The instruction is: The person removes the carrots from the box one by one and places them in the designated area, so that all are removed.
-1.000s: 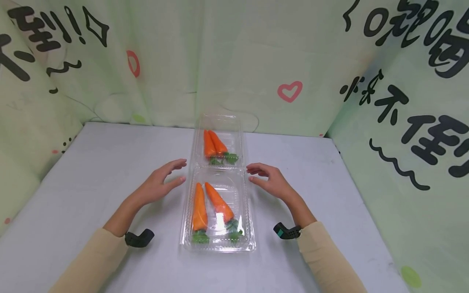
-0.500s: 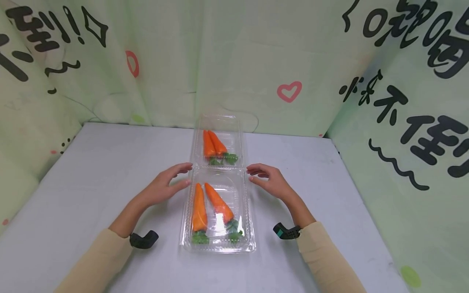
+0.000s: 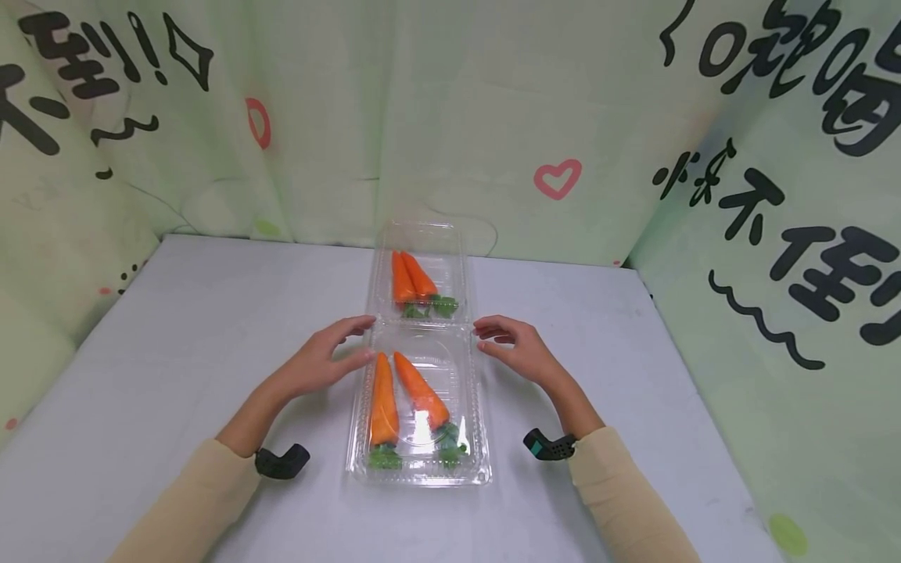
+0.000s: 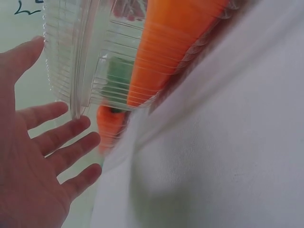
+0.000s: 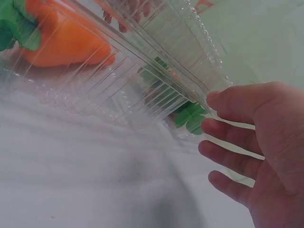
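In the head view, a clear plastic container (image 3: 464,391) lies lengthwise in front of the person. Two orange carrots with green tops show inside, a straight one (image 3: 383,399) and a slanted one (image 3: 422,389). Beyond it, more clear plastic (image 3: 450,242) rises at the table's far edge, with two more carrots (image 3: 408,277) showing through. My left hand (image 3: 320,360) is at the container's left side, thumb and fingers spread, fingertips right at the rim. At the opposite side, my right hand (image 3: 517,348) has loosely bent fingers, tips close to the rim.
The white table (image 3: 232,313) carries the plastic and carrots. Pale green cloth (image 3: 317,117) with black lettering and pink shapes hangs behind and on both sides. Each wrist wears a black camera band, one left (image 3: 281,461), one right (image 3: 549,446).
My left hand has moved right, up to the container's left rim. The right hand, the container and the carrots stay where they were.
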A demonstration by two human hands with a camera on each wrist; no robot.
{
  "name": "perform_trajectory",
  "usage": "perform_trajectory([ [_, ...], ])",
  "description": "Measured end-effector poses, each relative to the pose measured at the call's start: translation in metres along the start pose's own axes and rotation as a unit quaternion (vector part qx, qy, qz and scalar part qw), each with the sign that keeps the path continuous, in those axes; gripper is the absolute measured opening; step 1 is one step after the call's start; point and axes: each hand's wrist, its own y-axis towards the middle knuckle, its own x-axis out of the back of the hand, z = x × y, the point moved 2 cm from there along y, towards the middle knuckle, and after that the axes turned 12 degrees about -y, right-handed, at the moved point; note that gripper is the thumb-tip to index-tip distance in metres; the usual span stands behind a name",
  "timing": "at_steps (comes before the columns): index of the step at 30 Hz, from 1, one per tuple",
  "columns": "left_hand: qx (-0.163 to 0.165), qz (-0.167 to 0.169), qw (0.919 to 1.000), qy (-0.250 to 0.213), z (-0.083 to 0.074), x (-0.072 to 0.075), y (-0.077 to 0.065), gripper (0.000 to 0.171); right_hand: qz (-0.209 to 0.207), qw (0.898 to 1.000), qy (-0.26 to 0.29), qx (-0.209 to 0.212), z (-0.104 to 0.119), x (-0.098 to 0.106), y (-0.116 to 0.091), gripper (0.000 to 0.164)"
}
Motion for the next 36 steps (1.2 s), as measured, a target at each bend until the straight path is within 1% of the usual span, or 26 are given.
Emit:
perform_trajectory([
  [8,0.024,0.015,0.9996,-0.006,-0.002,-0.003,-0.001,0.064,0.005,1.000,0.003,0.004,0.000,-0.001,0.000,0.037],
  [11,0.025,0.022,0.9994,-0.011,-0.002,-0.004,-0.002,0.063,0.008,1.000,0.014,0.006,0.000,-0.001,0.001,0.036],
  [18,0.016,0.026,0.9992,-0.025,0.001,-0.004,-0.001,0.062,0.017,0.999,0.034,-0.001,-0.001,-0.003,0.001,0.035],
  [23,0.026,0.030,0.9984,-0.041,0.001,-0.004,-0.002,0.062,0.023,0.999,0.040,-0.004,0.000,-0.003,0.001,0.036],
  [26,0.040,0.035,0.9970,-0.056,0.002,-0.004,-0.002,0.062,0.031,0.998,0.055,-0.010,0.000,-0.004,0.001,0.037],
  [29,0.046,0.041,0.9956,-0.071,0.004,-0.004,-0.002,0.061,0.037,0.997,0.073,-0.012,-0.001,-0.004,0.001,0.037],
  [31,0.043,0.044,0.9951,-0.077,0.006,-0.004,-0.002,0.061,0.043,0.995,0.090,-0.017,0.007,-0.002,-0.001,0.038],
  [36,0.036,0.050,0.9932,-0.098,0.008,-0.004,-0.003,0.061,0.051,0.991,0.125,-0.021,0.010,-0.002,-0.001,0.040],
])
